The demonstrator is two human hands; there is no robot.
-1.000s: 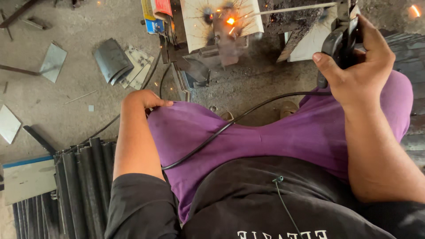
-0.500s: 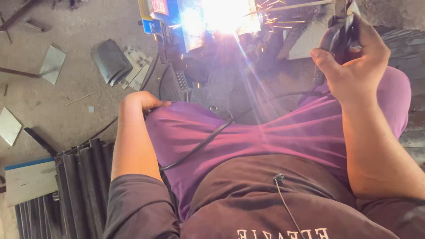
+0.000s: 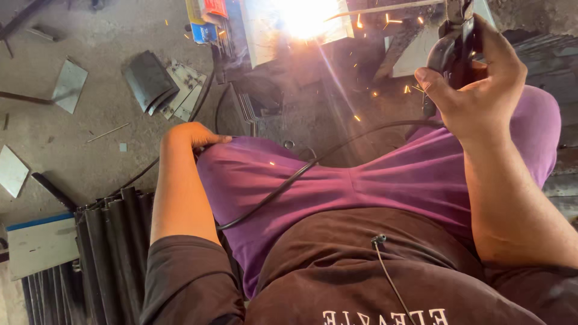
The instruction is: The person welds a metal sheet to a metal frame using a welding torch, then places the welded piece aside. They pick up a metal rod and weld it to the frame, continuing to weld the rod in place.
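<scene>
Gripping a black welding holder [image 3: 453, 51] tightly, the right hand [image 3: 475, 90] is at far right, near the bright arc [image 3: 304, 18]. The left hand [image 3: 192, 135] rests on the purple knee [image 3: 241, 168]; its grip I cannot tell.

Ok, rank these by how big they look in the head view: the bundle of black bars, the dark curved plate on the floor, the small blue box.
1. bundle of black bars, though nearest the camera
2. dark curved plate
3. small blue box

Black electrode holder [image 3: 453, 51]: upright, upper right, gripped in right hand [image 3: 475, 90]. Thin rod [image 3: 385, 8] runs left from its top to glaring arc. Black cable [image 3: 301, 171] trails across purple lap.
</scene>
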